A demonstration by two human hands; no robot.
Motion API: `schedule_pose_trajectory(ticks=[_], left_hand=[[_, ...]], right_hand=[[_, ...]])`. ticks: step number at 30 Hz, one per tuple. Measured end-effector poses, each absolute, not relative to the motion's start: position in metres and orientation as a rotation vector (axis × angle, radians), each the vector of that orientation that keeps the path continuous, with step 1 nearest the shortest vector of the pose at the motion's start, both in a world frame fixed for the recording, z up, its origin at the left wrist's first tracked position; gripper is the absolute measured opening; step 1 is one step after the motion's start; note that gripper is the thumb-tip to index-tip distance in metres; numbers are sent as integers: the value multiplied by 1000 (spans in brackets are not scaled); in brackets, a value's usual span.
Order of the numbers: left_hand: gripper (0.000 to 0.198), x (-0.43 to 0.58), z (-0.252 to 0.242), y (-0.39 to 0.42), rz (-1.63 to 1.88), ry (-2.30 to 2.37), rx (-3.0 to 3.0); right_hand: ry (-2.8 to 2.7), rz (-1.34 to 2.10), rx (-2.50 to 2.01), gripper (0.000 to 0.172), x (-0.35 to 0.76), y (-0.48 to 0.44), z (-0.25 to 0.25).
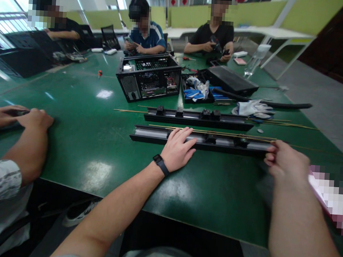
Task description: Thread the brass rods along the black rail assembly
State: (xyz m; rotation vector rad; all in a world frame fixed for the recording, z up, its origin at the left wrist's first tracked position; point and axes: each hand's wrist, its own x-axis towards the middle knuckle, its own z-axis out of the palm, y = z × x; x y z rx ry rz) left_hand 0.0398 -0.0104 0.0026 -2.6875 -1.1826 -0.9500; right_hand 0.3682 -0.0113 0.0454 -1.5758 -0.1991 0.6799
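Observation:
A long black rail with a pale inner channel lies across the green table in front of me. Small black blocks sit in its channel, and thin brass-coloured rods run along its far side. My left hand rests over the rail's middle, fingers stretched out, hiding part of it. At the right end, my right hand has its fingers pinched around the end of a brass-coloured rod; the fingertips are partly hidden. Just beyond lies a second black rail with similar blocks and rods.
Behind the rails stand an open computer case and a black tray of gloves. Another glove lies at right near a black tube. A co-worker's hands are at far left. Three people sit across the table.

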Motion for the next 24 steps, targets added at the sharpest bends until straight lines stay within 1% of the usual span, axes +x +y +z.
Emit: schedule_pose_trajectory(ticks=[9, 15, 24], left_hand=[[32, 40, 1, -10, -959, -1181, -2694], [33, 40, 0, -10, -971, -1179, -2689], [32, 39, 0, -10, -968, -1161, -2669]], right_hand=[[-190, 686, -1562, 21, 369, -12, 46], [-202, 680, -1568, 19, 371, -12, 44], [-182, 669, -1557, 22, 373, -11, 42]])
